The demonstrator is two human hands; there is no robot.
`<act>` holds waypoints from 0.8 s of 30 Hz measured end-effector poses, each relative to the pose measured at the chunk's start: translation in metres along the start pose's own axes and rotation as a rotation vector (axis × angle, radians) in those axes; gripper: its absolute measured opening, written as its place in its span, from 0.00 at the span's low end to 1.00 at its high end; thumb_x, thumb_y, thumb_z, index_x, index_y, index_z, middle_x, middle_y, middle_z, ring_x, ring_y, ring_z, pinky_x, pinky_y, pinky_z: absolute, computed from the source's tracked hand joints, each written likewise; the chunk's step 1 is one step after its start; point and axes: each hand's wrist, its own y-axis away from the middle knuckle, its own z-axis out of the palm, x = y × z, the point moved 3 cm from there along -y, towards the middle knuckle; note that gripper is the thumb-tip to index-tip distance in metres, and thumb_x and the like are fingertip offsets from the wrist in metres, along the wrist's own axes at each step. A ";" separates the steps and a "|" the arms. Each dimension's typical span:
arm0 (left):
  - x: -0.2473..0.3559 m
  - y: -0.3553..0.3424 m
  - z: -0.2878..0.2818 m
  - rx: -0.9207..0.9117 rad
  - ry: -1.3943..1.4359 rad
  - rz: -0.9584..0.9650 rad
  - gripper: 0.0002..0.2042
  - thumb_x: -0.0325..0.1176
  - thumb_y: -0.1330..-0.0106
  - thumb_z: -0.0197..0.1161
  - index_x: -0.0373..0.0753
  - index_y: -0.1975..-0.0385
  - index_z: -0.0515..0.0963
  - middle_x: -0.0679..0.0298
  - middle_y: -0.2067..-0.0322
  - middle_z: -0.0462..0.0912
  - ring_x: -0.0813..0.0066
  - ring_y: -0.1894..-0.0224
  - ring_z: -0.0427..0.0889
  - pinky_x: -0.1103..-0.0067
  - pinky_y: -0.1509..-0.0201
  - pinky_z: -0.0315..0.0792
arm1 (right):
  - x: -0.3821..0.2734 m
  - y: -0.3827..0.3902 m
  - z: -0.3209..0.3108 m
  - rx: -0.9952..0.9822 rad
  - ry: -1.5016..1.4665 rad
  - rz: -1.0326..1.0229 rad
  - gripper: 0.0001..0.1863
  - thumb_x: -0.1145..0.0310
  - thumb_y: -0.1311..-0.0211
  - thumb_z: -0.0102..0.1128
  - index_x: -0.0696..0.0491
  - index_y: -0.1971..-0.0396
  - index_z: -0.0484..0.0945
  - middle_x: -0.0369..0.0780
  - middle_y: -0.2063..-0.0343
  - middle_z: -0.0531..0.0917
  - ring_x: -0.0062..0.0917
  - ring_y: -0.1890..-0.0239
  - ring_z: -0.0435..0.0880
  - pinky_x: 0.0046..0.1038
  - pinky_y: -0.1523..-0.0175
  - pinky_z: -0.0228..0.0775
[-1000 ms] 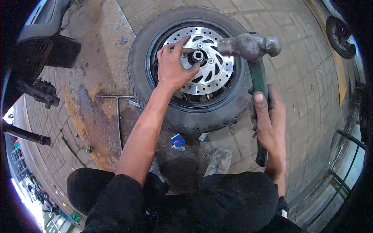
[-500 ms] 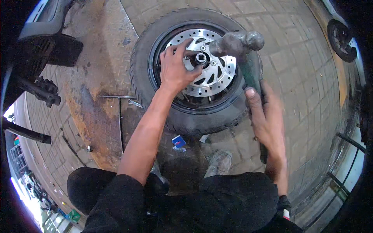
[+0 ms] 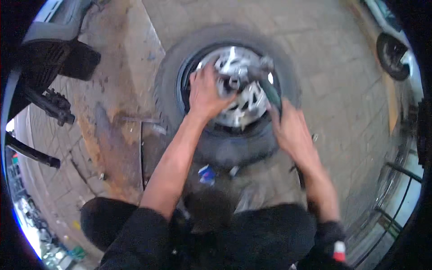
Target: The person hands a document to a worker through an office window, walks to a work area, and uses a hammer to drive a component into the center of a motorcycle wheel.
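Observation:
A wheel with a black tyre [image 3: 229, 150] lies flat on the ground in front of me, its drilled silver brake disc [image 3: 240, 114] facing up. At its hub stands a metal socket [image 3: 234, 82] with a square hole in its top. My left hand [image 3: 206, 95] curls thumb and fingers around this socket from the left. In my right hand [image 3: 290, 128] is a hammer with a green handle [image 3: 271, 93], gripped from the right. The hammer head [image 3: 261, 68] is blurred and hangs over the disc beside the socket; whether they touch I cannot tell.
A T-handle wrench [image 3: 141, 150] and a spanner [image 3: 159, 129] lie left of the tyre on a rusty metal plate [image 3: 112, 130]. A small blue packet [image 3: 206, 174] sits near my feet. Vehicle parts [image 3: 51, 108] jut in at left; another wheel [image 3: 392, 56] stands far right.
The hammer has swung left and down from beyond the disc's right edge toward the socket, my right hand moving with it. My left hand stays at the socket. The whole view has shifted slightly.

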 end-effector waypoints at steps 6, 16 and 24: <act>-0.006 0.000 -0.013 0.025 0.006 0.081 0.48 0.41 0.57 0.77 0.38 0.34 0.60 0.53 0.58 0.85 0.57 0.42 0.74 0.63 0.33 0.61 | 0.017 0.055 -0.048 0.007 -0.509 0.352 0.25 0.49 0.28 0.49 0.60 0.53 0.72 0.57 0.71 0.81 0.52 0.64 0.80 0.45 0.56 0.71; -0.014 -0.001 -0.035 0.173 0.699 -0.237 0.25 0.31 0.45 0.72 0.29 0.46 0.76 0.52 0.57 0.84 0.69 0.55 0.82 0.72 0.45 0.73 | 0.139 0.233 0.026 0.241 -0.686 0.778 0.23 0.48 0.26 0.46 0.55 0.59 0.74 0.29 0.82 0.69 0.13 0.83 0.66 0.20 0.78 0.56; -0.033 -0.014 -0.049 0.183 0.446 -0.110 0.22 0.32 0.45 0.71 0.32 0.49 0.79 0.57 0.57 0.85 0.70 0.54 0.81 0.75 0.44 0.72 | 0.180 0.336 0.089 0.056 -0.655 1.025 0.19 0.55 0.27 0.50 0.57 0.57 0.78 0.35 0.77 0.80 0.27 0.79 0.76 0.32 0.71 0.68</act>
